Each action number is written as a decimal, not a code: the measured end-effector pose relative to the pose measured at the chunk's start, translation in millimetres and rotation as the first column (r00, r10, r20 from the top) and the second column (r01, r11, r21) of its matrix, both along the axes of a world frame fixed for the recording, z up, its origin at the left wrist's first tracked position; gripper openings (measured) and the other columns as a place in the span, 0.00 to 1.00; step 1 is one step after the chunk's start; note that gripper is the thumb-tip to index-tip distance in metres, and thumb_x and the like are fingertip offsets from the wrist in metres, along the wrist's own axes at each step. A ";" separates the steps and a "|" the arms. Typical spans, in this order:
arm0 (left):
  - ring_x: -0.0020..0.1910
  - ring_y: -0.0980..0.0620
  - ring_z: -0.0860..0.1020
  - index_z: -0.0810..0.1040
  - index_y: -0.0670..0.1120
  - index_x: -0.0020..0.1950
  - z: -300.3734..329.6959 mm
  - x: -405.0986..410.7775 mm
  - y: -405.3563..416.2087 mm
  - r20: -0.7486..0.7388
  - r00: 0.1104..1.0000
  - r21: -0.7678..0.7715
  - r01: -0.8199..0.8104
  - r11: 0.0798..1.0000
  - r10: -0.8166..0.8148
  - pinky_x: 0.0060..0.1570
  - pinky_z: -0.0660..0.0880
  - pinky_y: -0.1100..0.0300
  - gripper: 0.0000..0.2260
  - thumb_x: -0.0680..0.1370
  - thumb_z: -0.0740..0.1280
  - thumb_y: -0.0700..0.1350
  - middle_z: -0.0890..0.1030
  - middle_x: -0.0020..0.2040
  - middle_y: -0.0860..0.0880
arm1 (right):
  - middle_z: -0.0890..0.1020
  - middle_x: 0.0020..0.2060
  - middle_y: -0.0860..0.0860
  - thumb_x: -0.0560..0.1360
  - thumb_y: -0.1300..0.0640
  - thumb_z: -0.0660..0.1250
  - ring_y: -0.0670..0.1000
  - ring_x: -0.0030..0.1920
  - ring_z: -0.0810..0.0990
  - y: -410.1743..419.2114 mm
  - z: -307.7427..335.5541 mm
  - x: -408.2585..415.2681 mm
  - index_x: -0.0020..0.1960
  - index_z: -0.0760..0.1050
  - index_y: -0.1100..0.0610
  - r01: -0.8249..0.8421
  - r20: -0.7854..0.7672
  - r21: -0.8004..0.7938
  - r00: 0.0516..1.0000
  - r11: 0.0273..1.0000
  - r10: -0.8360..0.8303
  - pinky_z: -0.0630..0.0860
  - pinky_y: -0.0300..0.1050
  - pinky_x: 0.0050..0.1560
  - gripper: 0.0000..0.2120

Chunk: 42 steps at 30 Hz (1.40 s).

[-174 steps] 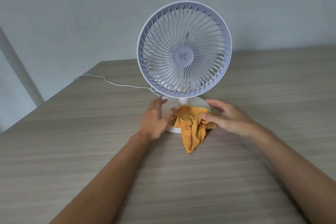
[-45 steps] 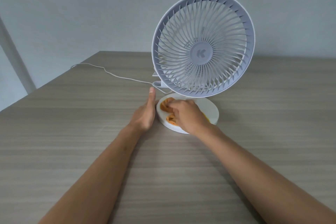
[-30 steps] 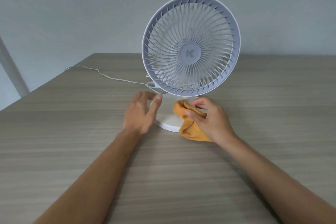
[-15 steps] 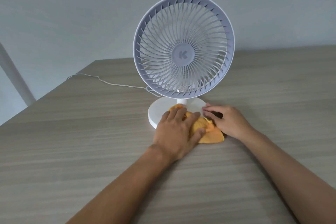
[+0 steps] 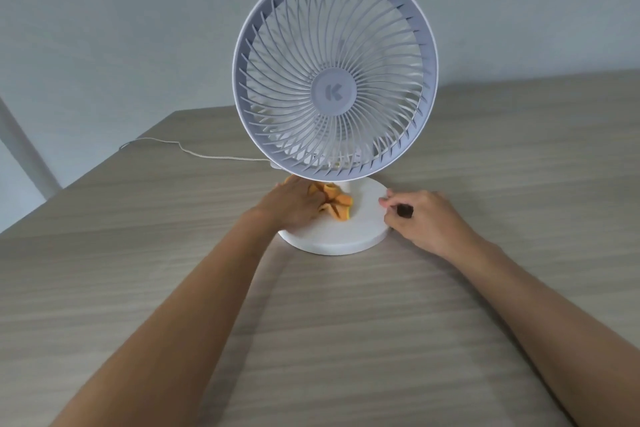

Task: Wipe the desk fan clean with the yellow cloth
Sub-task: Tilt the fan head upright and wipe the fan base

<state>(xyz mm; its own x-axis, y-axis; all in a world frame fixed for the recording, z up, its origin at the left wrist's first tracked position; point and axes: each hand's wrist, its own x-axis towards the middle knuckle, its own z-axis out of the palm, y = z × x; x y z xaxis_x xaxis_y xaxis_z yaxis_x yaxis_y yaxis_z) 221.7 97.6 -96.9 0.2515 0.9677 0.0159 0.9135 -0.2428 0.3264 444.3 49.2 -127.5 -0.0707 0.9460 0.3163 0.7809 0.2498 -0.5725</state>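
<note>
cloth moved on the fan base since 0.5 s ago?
Yes. The yellow cloth went from the base's front-right edge to its left side beside the stem, under the left hand.

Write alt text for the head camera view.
A person's left hand presses a yellow cloth onto a white desk fan's round base while the right hand steadies its rim. The fan stands on a wooden table.
</note>
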 end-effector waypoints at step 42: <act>0.69 0.46 0.68 0.63 0.54 0.71 -20.2 -23.9 -7.9 0.082 0.996 0.099 -0.026 0.995 0.018 0.59 0.65 0.54 0.18 0.81 0.53 0.53 0.67 0.73 0.52 | 0.80 0.60 0.38 0.51 0.19 0.66 0.50 0.61 0.77 6.7 -9.5 7.9 0.50 0.71 0.39 -0.120 -0.011 -0.119 0.993 0.986 0.119 0.72 0.45 0.61 0.35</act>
